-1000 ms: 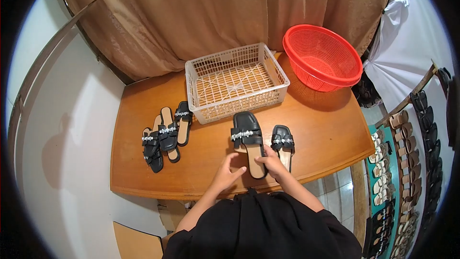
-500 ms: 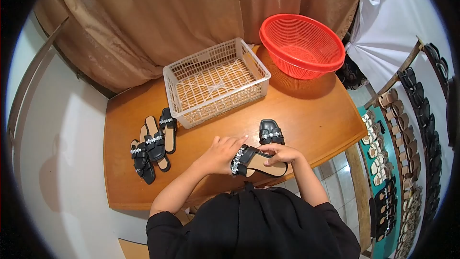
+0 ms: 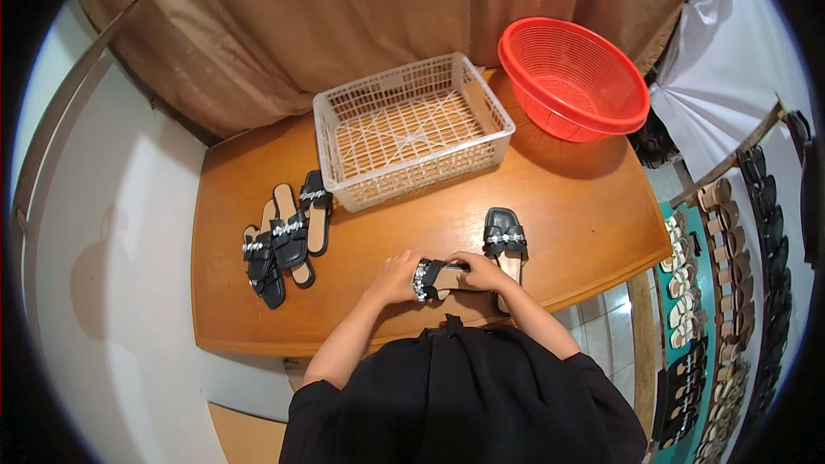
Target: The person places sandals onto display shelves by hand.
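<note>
Both hands hold one black sandal [image 3: 448, 278] sideways near the front edge of the table. My left hand [image 3: 399, 277] is closed around its toe end, beside the sparkling silver strap trim. My right hand [image 3: 479, 271] grips the sandal farther back, over the beige insole, and hides part of it. Just right of that hand lies a second black sandal [image 3: 504, 236] of the same look, toe away from me, its heel partly covered by my wrist. Several more such sandals [image 3: 290, 236] lie overlapping at the table's left.
A whitish plastic crate [image 3: 421, 175] stands at the back middle of the wooden table [image 3: 412, 236]. To its right is a red plastic basket [image 3: 574, 77]. Racks with many sandals [image 3: 730, 266] line the right side. Brown curtains [image 3: 369, 17] hang behind.
The camera view has shifted, so the table's things appear moved. The held sandal has come away from the lying one, toward the left, and both hands still grip it.
</note>
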Demonstrator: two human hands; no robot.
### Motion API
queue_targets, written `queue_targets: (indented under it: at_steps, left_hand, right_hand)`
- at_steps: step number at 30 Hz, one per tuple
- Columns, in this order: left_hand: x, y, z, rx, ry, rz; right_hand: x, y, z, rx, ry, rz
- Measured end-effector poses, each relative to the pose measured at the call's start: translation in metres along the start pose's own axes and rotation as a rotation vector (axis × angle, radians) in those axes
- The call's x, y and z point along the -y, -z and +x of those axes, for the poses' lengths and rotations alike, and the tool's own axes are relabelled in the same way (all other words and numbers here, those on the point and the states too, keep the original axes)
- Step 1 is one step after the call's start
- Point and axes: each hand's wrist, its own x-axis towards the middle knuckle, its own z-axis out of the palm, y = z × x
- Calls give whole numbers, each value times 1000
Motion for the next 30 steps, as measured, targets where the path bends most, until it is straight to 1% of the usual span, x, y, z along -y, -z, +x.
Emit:
queue_targets:
  at_steps: [1,2,4,5,6,8,10,12,13,14,16,17,19,23,26,28,30]
  left_hand:
    - [7,-6,1,33,88,14]
    - [15,-13,0,25,100,10]
    - [24,-21,1,43,134,-3]
    - [28,-25,0,35,142,-9]
    - [30,-26,0,40,153,-16]
    - [33,-26,-1,43,171,-27]
    - [36,-27,-1,45,187,-41]
    - [44,-34,-1,21,155,-23]
    - [47,-36,-1,-7,120,-1]
    - [51,-38,-2,-3,117,-1]
    - [49,-35,-4,70,162,-20]
    - [46,-35,-7,73,161,-22]
    - [40,-33,-13,7,164,-92]
    - [44,-32,-20,8,150,-143]
    - [46,-29,-20,28,166,-178]
    - [51,-30,-16,44,148,-281]
    - [50,-29,-17,33,143,-269]
  right_hand:
    - [-9,-9,6,-60,37,2]
    - [-19,-16,10,-47,39,-3]
    - [-20,-21,14,-176,147,-233]
    - [-21,-22,16,-108,154,-138]
    - [-10,-22,14,-98,155,-143]
    - [22,-24,7,-86,184,-316]
    - [23,-34,13,-57,191,-304]
    - [24,-46,16,-97,203,-477]
    - [20,-51,16,-160,219,-502]
    - [17,-53,15,-164,215,-500]
    - [13,-54,12,-205,366,-601]
    - [11,-54,11,-204,362,-601]
    - [12,-53,11,-218,388,-619]
    - [9,-50,13,-204,396,-614]
    - [14,-45,14,-170,372,-549]
    - [14,-39,17,-87,312,-451]
    - [10,-38,17,-67,304,-419]
